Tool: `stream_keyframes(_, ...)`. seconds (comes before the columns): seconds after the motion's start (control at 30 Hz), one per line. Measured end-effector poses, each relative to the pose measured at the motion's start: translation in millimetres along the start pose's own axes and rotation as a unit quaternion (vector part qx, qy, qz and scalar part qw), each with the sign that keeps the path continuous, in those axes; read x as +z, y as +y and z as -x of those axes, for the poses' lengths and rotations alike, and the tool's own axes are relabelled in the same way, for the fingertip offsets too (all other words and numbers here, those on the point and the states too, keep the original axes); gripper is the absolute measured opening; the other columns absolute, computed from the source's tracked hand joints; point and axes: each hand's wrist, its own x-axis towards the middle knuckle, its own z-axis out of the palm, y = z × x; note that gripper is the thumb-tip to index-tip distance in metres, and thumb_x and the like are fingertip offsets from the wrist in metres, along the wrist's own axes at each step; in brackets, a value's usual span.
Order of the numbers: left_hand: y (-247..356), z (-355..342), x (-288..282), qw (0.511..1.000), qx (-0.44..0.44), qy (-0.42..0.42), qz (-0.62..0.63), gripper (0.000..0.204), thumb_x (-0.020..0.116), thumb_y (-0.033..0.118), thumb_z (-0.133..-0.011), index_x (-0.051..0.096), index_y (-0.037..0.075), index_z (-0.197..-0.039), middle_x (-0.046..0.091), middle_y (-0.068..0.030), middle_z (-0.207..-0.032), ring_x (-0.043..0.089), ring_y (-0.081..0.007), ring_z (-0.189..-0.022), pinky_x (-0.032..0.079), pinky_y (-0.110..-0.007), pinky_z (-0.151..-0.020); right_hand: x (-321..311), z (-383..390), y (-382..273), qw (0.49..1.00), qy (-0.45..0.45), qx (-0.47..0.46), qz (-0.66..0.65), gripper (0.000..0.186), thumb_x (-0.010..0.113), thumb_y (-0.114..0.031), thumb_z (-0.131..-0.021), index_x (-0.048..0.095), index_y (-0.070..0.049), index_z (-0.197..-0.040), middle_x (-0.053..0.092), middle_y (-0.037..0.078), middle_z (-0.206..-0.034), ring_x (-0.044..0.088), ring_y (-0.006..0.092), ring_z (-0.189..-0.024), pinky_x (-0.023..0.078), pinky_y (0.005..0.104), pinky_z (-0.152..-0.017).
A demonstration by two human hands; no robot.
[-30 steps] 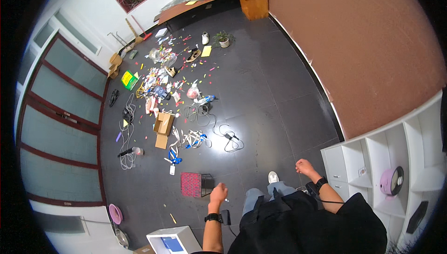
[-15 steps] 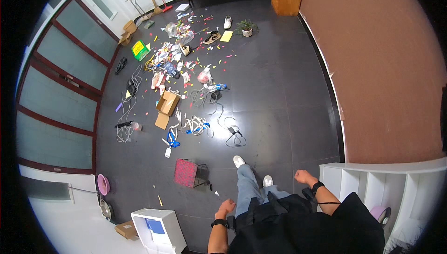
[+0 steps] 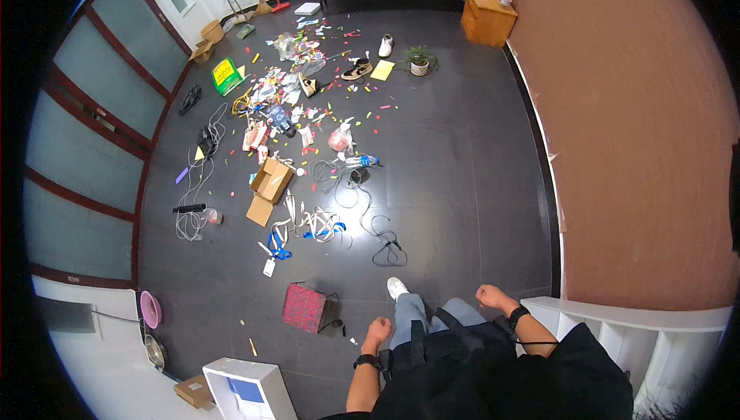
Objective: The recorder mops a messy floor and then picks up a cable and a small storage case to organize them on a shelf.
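Observation:
My left hand (image 3: 378, 332) hangs by my left thigh with its fingers curled in, and nothing shows in it. Out at my right side, my right hand (image 3: 493, 297) is held in a loose fist, no object visible in it. Both wrists wear dark bands. Nearest to the left hand is a red patterned stool (image 3: 304, 307), lying on its side a short way off and untouched. A white shelf unit (image 3: 609, 314) stands beside my right forearm. One white shoe (image 3: 397, 289) of mine shows on the dark tiled floor (image 3: 439, 212).
Ahead lie tangled cables (image 3: 389, 252), blue and white straps (image 3: 320, 226), an open cardboard box (image 3: 271, 181), a bottle (image 3: 362, 161), loose shoes (image 3: 356, 70) and scattered litter (image 3: 277, 85). A potted plant (image 3: 418, 65) stands farther right. A white box (image 3: 250, 385) is at lower left.
The floor and its objects have shifted nearer to me as my body moved forward. My right shoe has gone out of sight. Both hands remain curled.

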Motion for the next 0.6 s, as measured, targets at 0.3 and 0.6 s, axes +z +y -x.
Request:
stream_keyframes(0.3, 58.2, -46.2, -81.2, 0.997, 0.041, 0.051, -0.031, 0.036, 0.049, 0.031, -0.086, 0.058, -0.003, -0.093, 0.065, -0.0167, -0.085, 0.062, -0.0273, -0.08, 0.048, -0.035, -0.073, -42.2, -45.2, -77.9, 0.987, 0.048, -0.052, -0.142, 0.015, 0.047, -0.012, -0.083, 0.057, 0.0, -0.085, 0.061, 0.007, -0.071, 0.06, 0.0154, -0.06, 0.048, 0.0276, -0.056)
stream_keyframes(0.6, 74.4, -64.8, -54.5, 0.999, -0.036, 0.012, -0.031, 0.035, 0.048, 0.03, -0.082, 0.06, -0.003, -0.087, 0.066, -0.0173, -0.08, 0.064, -0.0304, -0.083, 0.048, -0.036, -0.076, -90.4, -67.3, 20.2, 0.979, 0.029, 0.067, -0.192, 0.015, 0.05, -0.013, -0.081, 0.057, -0.001, -0.084, 0.06, 0.007, -0.07, 0.059, 0.0147, -0.058, 0.047, 0.027, -0.051)
